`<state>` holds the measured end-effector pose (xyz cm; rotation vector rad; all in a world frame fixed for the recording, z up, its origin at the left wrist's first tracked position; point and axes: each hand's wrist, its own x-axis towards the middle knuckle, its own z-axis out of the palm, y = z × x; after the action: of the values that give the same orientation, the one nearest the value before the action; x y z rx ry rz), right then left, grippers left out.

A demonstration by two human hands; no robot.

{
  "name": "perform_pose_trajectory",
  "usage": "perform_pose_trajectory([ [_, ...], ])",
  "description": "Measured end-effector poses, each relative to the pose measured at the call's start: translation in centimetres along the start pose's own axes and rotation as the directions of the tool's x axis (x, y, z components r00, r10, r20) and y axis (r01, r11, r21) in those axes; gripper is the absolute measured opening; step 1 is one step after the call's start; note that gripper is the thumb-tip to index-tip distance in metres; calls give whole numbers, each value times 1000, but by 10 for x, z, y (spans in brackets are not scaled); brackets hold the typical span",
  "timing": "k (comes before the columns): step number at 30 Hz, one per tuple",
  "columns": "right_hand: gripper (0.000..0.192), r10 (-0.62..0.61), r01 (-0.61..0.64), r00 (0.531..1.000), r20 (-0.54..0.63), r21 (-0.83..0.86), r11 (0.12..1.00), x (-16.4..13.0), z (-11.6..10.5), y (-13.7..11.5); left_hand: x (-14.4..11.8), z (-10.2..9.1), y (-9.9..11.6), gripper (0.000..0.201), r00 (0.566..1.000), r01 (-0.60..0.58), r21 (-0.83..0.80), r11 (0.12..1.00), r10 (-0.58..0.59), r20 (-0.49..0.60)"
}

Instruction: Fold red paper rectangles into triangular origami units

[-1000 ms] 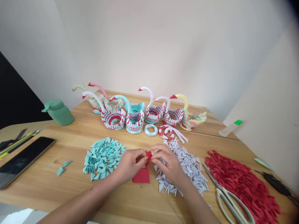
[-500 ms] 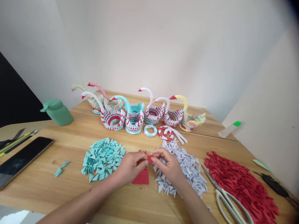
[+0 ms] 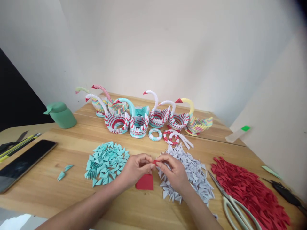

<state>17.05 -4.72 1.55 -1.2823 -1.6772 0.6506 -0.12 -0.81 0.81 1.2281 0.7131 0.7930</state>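
Note:
My left hand (image 3: 135, 167) and my right hand (image 3: 172, 171) meet above the wooden table (image 3: 72, 188), both pinching one small red paper piece (image 3: 154, 162) between their fingertips. Most of that piece is hidden by my fingers. A flat red paper sheet (image 3: 145, 182) lies on the table just below my hands. A pile of teal folded triangles (image 3: 106, 161) sits left of my left hand. A pile of white folded triangles (image 3: 192, 172) lies under and behind my right hand.
Several paper swans (image 3: 139, 116) and two paper rings (image 3: 155, 134) stand at the back. A heap of red triangles (image 3: 249, 188) and scissors (image 3: 233, 204) lie right. A phone (image 3: 22, 164), pens (image 3: 16, 147) and a green container (image 3: 61, 115) are left.
My fingers have folded the red piece smaller, so less of it shows now. Both hands stayed in the same spot above the red sheet.

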Motion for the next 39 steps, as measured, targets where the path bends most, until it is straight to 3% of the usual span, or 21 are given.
perform_pose_trajectory([
  [4,7,15,-15,1000,1,30,999,0,1,0,-1,1,0,25,998,-41,82,996,44,-35],
  [8,7,22,-22,1000,10,43,999,0,1,0,-4,0,3,16,990,-108,282,953,129,-56],
  [12,8,-36,36,999,39,1,999,1,0,-3,-7,-1,7,10,956,-231,598,767,295,-8],
  [14,7,-102,103,994,39,-26,994,1,-1,-4,-8,-1,6,10,934,-279,675,683,357,25],
  [17,10,-160,160,987,-3,-25,987,1,0,-5,-7,0,4,9,943,-270,621,736,331,17],
  [21,10,-134,134,991,-30,9,991,0,1,-3,-4,1,1,16,950,-273,539,796,311,22],
  [33,7,-65,64,998,15,53,997,-1,3,-2,-6,0,6,15,873,-453,576,681,471,130],
  [36,11,-81,81,997,3,-13,997,-2,3,-4,-6,0,5,16,868,-460,607,648,472,155],
  [39,16,2,-2,1000,17,5,1000,-2,2,-2,-6,1,5,18,882,-442,599,668,444,156],
])
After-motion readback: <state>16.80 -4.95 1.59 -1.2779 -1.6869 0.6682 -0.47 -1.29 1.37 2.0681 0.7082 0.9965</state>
